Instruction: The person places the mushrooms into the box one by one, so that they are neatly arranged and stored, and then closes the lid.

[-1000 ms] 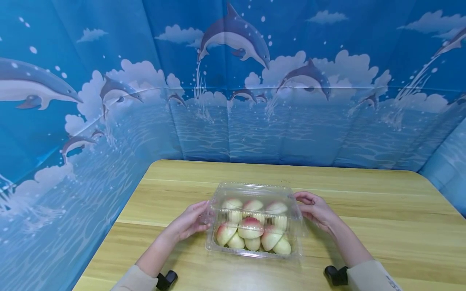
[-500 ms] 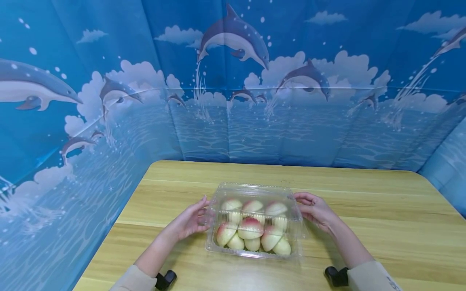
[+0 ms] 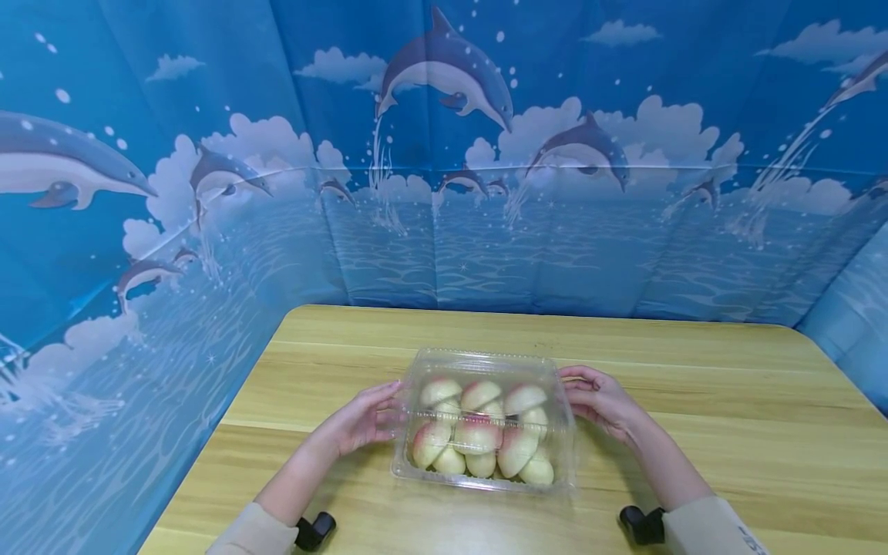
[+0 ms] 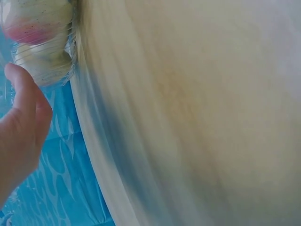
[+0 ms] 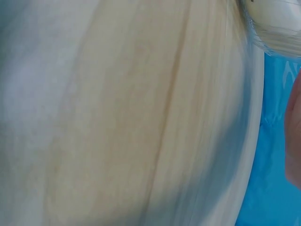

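Note:
A clear plastic clamshell box (image 3: 482, 486) rests on the table, its domed lid over several pale, mushroom-shaped pieces (image 3: 479, 435) with pinkish caps. At the box's left side my left hand (image 3: 357, 422) holds the edge, some of its fingers seen through the plastic. My right hand (image 3: 605, 405) grips the lid's edge on the right with bent fingers. In the left wrist view a finger of the left hand (image 4: 26, 108) reaches up to the wrapped-looking side of the box (image 4: 44, 56). Only a sliver of the right hand (image 5: 294, 136) shows in the right wrist view, below a box corner (image 5: 277, 28).
The wooden table (image 3: 694, 370) extends to both sides of the box, with rounded far corners. Behind and to the left hangs a blue dolphin-print curtain (image 3: 444, 231). Black wrist mounts (image 3: 315, 532) stick out near both sleeves.
The lid has come down, and its front fold sits lower over the pieces. My left fingers lifted briefly and are back against the left edge. The right hand has hardly moved.

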The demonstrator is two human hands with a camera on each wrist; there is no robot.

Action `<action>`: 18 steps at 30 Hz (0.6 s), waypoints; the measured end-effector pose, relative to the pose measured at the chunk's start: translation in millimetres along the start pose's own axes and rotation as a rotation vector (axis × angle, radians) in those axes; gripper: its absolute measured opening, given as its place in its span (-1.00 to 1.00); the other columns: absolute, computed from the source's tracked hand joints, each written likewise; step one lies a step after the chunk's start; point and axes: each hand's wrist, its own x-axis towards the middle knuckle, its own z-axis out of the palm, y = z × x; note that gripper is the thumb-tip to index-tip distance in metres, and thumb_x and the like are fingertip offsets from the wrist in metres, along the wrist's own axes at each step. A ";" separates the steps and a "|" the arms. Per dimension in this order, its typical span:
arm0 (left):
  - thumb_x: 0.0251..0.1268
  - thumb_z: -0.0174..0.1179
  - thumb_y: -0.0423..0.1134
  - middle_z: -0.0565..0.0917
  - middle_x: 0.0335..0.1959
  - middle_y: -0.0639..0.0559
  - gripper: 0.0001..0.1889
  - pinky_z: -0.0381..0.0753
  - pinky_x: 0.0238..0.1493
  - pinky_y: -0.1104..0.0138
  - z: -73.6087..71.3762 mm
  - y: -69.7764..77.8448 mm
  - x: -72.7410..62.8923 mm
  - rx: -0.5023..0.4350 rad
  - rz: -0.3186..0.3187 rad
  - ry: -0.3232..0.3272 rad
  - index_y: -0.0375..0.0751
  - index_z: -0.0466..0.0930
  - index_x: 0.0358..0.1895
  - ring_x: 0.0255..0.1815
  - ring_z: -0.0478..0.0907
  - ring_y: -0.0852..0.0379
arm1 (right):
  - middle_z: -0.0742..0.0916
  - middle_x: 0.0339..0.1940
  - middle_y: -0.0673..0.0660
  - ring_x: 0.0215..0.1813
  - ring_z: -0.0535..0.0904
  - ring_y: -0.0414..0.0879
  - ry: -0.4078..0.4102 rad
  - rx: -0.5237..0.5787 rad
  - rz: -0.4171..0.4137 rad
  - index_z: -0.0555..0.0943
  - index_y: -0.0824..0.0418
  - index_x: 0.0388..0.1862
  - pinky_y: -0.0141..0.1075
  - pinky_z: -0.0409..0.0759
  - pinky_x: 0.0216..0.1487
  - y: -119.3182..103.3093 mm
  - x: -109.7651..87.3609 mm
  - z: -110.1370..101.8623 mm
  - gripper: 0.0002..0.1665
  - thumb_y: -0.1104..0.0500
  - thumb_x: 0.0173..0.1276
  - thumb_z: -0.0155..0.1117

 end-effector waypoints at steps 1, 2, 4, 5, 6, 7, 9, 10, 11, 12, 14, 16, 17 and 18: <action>0.40 -0.06 -0.07 0.30 0.20 -0.30 -0.35 0.49 0.05 0.15 -0.6 -0.4 0.0 0.002 0.001 -0.006 -0.34 0.01 0.42 0.07 0.39 -0.04 | 0.71 -0.27 0.05 -0.22 0.65 -0.13 0.001 0.004 0.012 0.57 0.07 -0.17 -0.34 0.62 -0.16 -0.3 -0.2 0.0 -0.67 0.47 0.27 0.12; 0.38 -0.04 -0.13 0.34 0.18 -0.27 -0.36 0.50 0.04 0.16 -1.1 -0.9 0.0 0.000 0.002 -0.009 -0.34 0.01 0.42 0.06 0.41 -0.02 | 0.71 -0.28 0.06 -0.23 0.65 -0.13 0.004 0.005 0.023 0.58 0.06 -0.17 -0.34 0.62 -0.17 -0.6 -0.4 -0.1 -0.68 0.46 0.27 0.13; 0.33 0.00 -0.23 0.44 0.09 -0.18 -0.36 0.52 -0.02 0.21 -1.4 -1.2 -0.1 -0.015 0.001 -0.009 -0.34 0.03 0.42 0.01 0.45 0.03 | 0.71 -0.30 0.06 -0.25 0.65 -0.14 0.007 0.006 0.039 0.58 0.05 -0.16 -0.34 0.62 -0.18 -1.1 -0.7 0.0 -0.68 0.45 0.28 0.13; 0.31 0.02 -0.27 0.48 0.05 -0.14 -0.36 0.53 -0.04 0.23 -1.5 -1.3 -0.2 -0.022 0.002 -0.009 -0.33 0.03 0.42 -0.01 0.47 0.05 | 0.70 -0.31 0.05 -0.26 0.65 -0.14 0.007 0.009 0.046 0.58 0.04 -0.16 -0.35 0.62 -0.19 -1.2 -0.9 -0.1 -0.68 0.45 0.28 0.14; 0.29 0.03 -0.30 0.50 0.01 -0.11 -0.35 0.53 -0.07 0.26 -1.5 -1.6 -0.1 -0.030 0.002 -0.009 -0.33 0.04 0.42 -0.03 0.48 0.07 | 0.70 -0.31 0.05 -0.27 0.65 -0.15 0.005 0.013 0.049 0.58 0.04 -0.16 -0.35 0.62 -0.20 -1.2 -0.9 -0.4 -0.67 0.45 0.28 0.13; 0.28 0.04 -0.32 0.52 -0.01 -0.09 -0.35 0.54 -0.08 0.28 -1.5 -1.9 -0.2 -0.037 0.004 -0.009 -0.32 0.05 0.42 -0.04 0.49 0.08 | 0.70 -0.32 0.05 -0.27 0.65 -0.15 0.001 0.014 0.050 0.58 0.04 -0.16 -0.36 0.62 -0.20 -1.3 -0.9 -0.6 -0.67 0.45 0.28 0.13; 0.26 0.04 -0.36 0.53 -0.03 -0.08 -0.34 0.54 -0.08 0.28 -1.3 -2.1 -0.5 -0.045 0.011 -0.017 -0.33 0.04 0.42 -0.04 0.50 0.08 | 0.70 -0.32 0.05 -0.28 0.65 -0.16 -0.011 0.020 0.045 0.58 0.03 -0.15 -0.37 0.62 -0.20 -1.5 -1.1 -0.9 -0.65 0.46 0.28 0.12; 0.25 0.04 -0.38 0.53 -0.03 -0.08 -0.33 0.53 -0.07 0.28 -1.2 -2.2 -0.7 -0.046 0.016 -0.023 -0.33 0.03 0.42 -0.04 0.50 0.08 | 0.70 -0.32 0.05 -0.28 0.65 -0.16 -0.017 0.022 0.043 0.58 0.03 -0.14 -0.38 0.62 -0.21 -1.6 -1.3 -1.2 -0.65 0.46 0.28 0.11; 0.25 0.03 -0.39 0.52 -0.04 -0.08 -0.33 0.53 -0.05 0.27 -1.2 -2.5 -0.7 -0.046 0.021 -0.030 -0.34 0.02 0.42 -0.04 0.49 0.08 | 0.70 -0.31 0.05 -0.28 0.65 -0.16 -0.026 0.027 0.041 0.59 0.03 -0.14 -0.37 0.62 -0.20 -1.8 -1.4 -1.4 -0.64 0.46 0.29 0.10; 0.25 0.03 -0.39 0.52 -0.06 -0.06 -0.33 0.52 -0.04 0.27 -1.2 -2.8 -0.9 -0.046 0.024 -0.034 -0.34 0.01 0.42 -0.04 0.49 0.08 | 0.69 -0.30 0.05 -0.27 0.65 -0.15 -0.035 0.034 0.039 0.58 0.04 -0.13 -0.37 0.62 -0.19 -1.9 -1.6 -1.5 -0.64 0.47 0.29 0.09; 0.24 0.03 -0.40 0.50 -0.11 -0.03 -0.32 0.52 -0.03 0.27 -1.2 -3.0 -1.1 -0.043 0.029 -0.040 -0.34 0.00 0.42 -0.06 0.47 0.10 | 0.69 -0.28 0.07 -0.25 0.65 -0.14 -0.055 0.043 0.034 0.58 0.05 -0.11 -0.35 0.62 -0.17 -2.6 -2.4 -1.8 -0.62 0.48 0.30 0.04; 0.24 0.04 -0.40 0.49 -0.17 -0.01 -0.32 0.52 -0.05 0.29 -1.3 -3.4 -1.2 -0.043 0.029 -0.038 -0.33 0.01 0.42 -0.10 0.46 0.13 | 0.69 -0.25 0.09 -0.23 0.66 -0.12 -0.074 0.047 0.033 0.57 0.06 -0.09 -0.34 0.62 -0.15 -3.5 -3.4 -1.8 -0.60 0.50 0.31 0.00; 0.23 0.05 -0.40 0.49 -0.18 0.00 -0.32 0.52 -0.06 0.29 -1.3 -3.7 -1.2 -0.041 0.030 -0.036 -0.33 0.01 0.42 -0.12 0.46 0.14 | 0.68 -0.24 0.11 -0.22 0.66 -0.11 -0.082 0.048 0.034 0.56 0.07 -0.09 -0.32 0.62 -0.14 -4.0 -4.0 -1.8 -0.59 0.50 0.31 -0.03; 0.23 0.05 -0.40 0.49 -0.20 0.00 -0.31 0.53 -0.07 0.30 -1.4 -3.9 -1.2 -0.040 0.031 -0.034 -0.32 0.01 0.42 -0.14 0.47 0.15 | 0.69 -0.24 0.12 -0.21 0.66 -0.10 -0.085 0.045 0.036 0.56 0.06 -0.08 -0.31 0.62 -0.14 -4.5 -4.5 -1.8 -0.58 0.50 0.32 -0.05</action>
